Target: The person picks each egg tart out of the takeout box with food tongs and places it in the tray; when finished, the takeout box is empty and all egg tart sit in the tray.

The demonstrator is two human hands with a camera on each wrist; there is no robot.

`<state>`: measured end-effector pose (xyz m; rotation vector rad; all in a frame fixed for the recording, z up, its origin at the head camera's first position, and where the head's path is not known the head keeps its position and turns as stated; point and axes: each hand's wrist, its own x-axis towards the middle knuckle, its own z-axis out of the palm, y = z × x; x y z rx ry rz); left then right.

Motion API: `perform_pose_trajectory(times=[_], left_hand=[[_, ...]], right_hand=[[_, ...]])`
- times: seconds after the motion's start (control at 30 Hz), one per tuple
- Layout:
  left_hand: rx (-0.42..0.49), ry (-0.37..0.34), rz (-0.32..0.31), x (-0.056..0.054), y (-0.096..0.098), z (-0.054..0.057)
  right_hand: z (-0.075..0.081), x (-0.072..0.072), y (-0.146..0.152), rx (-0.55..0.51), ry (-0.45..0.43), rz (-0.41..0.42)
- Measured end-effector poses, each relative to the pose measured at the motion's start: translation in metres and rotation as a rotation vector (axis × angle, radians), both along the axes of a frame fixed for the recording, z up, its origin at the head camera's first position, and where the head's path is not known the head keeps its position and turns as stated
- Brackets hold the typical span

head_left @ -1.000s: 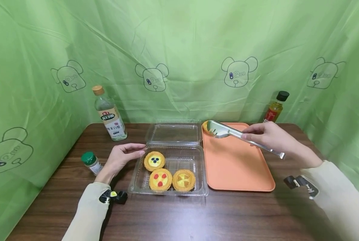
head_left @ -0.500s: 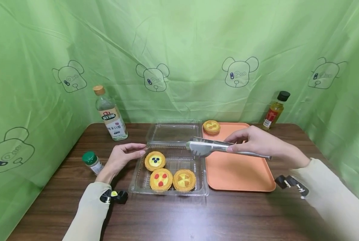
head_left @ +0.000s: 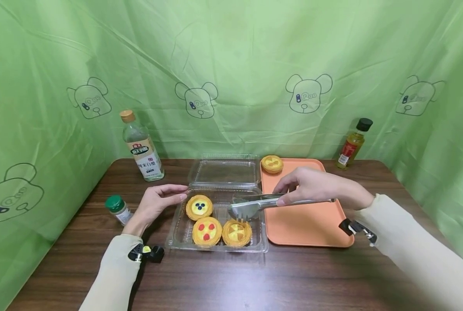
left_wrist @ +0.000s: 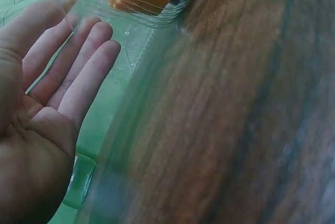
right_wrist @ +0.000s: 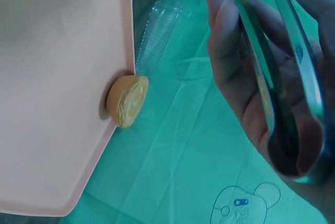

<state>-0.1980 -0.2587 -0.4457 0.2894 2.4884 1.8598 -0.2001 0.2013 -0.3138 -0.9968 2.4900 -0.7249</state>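
Observation:
My left hand (head_left: 156, 204) holds the left edge of an open clear plastic clamshell container (head_left: 227, 198) between thumb and fingertips. Three egg tarts lie inside: a tart with dark berries (head_left: 199, 207), a tart with red pieces (head_left: 207, 231) and a tart with yellow wedges (head_left: 236, 235). Metal tongs (head_left: 268, 201) are gripped in my right hand (head_left: 311, 185), palm down. Their head reaches over the container's right half, overlapping the back of the wedge tart. In the right wrist view, the tongs (right_wrist: 303, 62) show their bent end near the palm.
An orange tray (head_left: 309, 224) lies right of the container, with another wedge-topped tart (head_left: 272, 164) at its back left corner. A vinegar bottle (head_left: 142, 147) and a green-capped jar (head_left: 118, 210) stand left. An oil bottle (head_left: 353, 144) stands back right, before a green curtain (head_left: 247, 52).
My right hand has moved the tongs left and toward me, from the tart at the tray's back corner to above the container. The left hand has stayed put.

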Motion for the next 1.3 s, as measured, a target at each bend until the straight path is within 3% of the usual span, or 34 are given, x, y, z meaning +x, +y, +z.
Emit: perform_pose_trajectory(times=[0.63,1.3], left_hand=[[-0.01,0.019,0.003,-0.004,0.002,0.001],[0.02,0.017,0.0,-0.003,0.0,-0.002]], right_hand=[[-0.005,-0.01,-0.02,0.001,-0.121,0.158],[-0.004,-0.005,-0.035,0.057,-0.043,0.216]])
